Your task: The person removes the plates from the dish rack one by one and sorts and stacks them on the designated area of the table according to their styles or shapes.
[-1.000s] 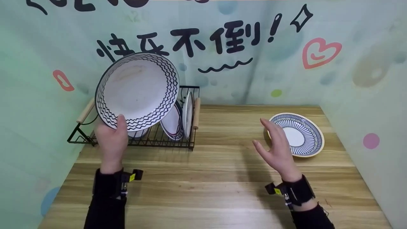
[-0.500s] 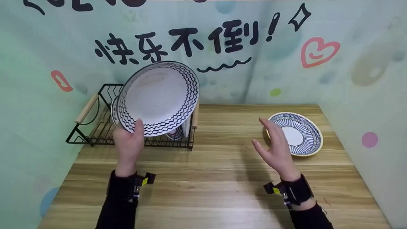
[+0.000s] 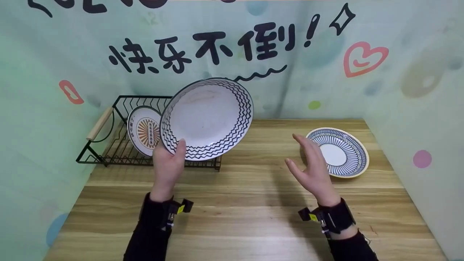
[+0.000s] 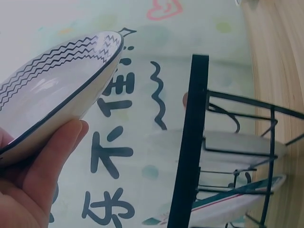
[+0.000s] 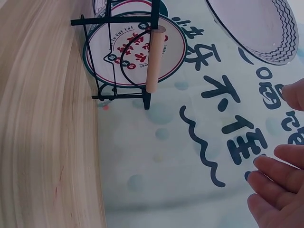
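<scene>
My left hand (image 3: 169,165) grips the lower rim of a white plate with black zigzag lines (image 3: 206,119) and holds it tilted in the air, in front of the black wire dish rack (image 3: 108,145). The left wrist view shows that plate (image 4: 52,90) edge-on above my fingers (image 4: 47,166). My right hand (image 3: 310,170) hovers open above the wooden table (image 3: 253,210), fingers spread, holding nothing. Its fingertips (image 5: 278,185) show in the right wrist view, with the zigzag plate (image 5: 256,28) above. A blue striped plate (image 3: 339,153) lies flat just right of that hand.
The rack holds a plate with an orange sunburst (image 3: 144,130) standing upright. The right wrist view shows a red-patterned plate (image 5: 135,50) in the rack beside a wooden handle (image 5: 154,59). Another wooden handle (image 3: 98,124) is at the rack's left. Printed walls enclose the table.
My left hand has carried the zigzag plate rightward and lower, away from the rack, uncovering the sunburst plate. The right hand has barely moved.
</scene>
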Demonstrator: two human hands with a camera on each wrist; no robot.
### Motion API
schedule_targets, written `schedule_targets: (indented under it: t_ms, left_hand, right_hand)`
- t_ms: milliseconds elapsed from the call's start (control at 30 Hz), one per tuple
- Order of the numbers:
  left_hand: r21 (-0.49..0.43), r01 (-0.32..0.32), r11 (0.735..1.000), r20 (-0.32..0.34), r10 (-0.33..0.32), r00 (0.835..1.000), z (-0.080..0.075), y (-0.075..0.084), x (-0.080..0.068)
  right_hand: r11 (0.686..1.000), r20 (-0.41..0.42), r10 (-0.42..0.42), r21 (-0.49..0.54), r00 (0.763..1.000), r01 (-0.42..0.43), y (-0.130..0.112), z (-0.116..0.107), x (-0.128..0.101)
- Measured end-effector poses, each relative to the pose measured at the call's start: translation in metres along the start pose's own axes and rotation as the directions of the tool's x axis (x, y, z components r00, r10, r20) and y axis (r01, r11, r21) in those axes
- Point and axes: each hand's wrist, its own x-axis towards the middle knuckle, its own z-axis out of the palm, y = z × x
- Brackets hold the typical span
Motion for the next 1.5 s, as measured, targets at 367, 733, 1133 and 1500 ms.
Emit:
schedule_targets:
  t_ms: [367, 733, 1133, 1500]
  left_hand:
    - [-0.001, 0.078, 0.997, 0.106, -0.077, 0.991, 0.024, -0.004, -0.011]
    - [-0.034, 0.082, 0.996, 0.133, -0.077, 0.988, 0.045, -0.01, -0.02]
    - [-0.066, 0.116, 0.991, 0.204, -0.101, 0.974, 0.058, -0.016, -0.029]
    - [-0.054, 0.186, 0.981, 0.317, -0.16, 0.935, 0.066, -0.022, -0.036]
  right_hand:
    - [0.999, -0.002, 0.021, 0.029, 1.0, -0.021, -0.005, 0.003, 0.002]
    - [0.999, -0.015, 0.014, 0.052, 1.0, -0.013, -0.006, 0.002, 0.002]
    - [0.984, -0.008, 0.013, 0.18, 1.0, -0.011, -0.01, 0.004, 0.002]
    - [0.961, 0.029, 0.052, 0.271, 0.998, -0.058, -0.041, -0.003, 0.012]
